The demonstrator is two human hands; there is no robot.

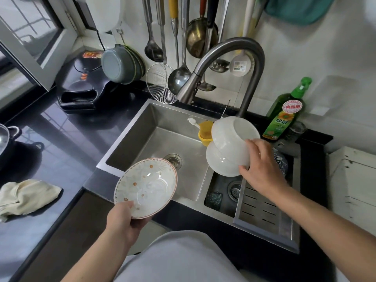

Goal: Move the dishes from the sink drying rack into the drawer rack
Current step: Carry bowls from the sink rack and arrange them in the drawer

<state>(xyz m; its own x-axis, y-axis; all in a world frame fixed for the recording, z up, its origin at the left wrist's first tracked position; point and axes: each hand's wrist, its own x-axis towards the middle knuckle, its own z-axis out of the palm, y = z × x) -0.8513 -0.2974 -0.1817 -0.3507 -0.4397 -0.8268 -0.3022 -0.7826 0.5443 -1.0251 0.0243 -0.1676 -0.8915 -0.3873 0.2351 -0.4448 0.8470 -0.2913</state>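
The left hand (pixel 124 218) is holding a floral plate (pixel 145 188) by its near rim, thumb on top and fingers curled beneath, tilted above the front edge of the sink (pixel 150 127). The right hand (pixel 262 169) is gripping two stacked white bowls (pixel 230 145), upside down and tilted, fingers clamped on their rims, above the divider between the basins. A slotted rack (pixel 264 212) is sitting in the right basin. A cloth (pixel 26 196) is lying on the bench (pixel 61 143).

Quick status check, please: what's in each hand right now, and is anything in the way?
Left hand grips floral plate by its rim. Right hand holds two stacked white bowls above the sink. Faucet arches close behind bowls.
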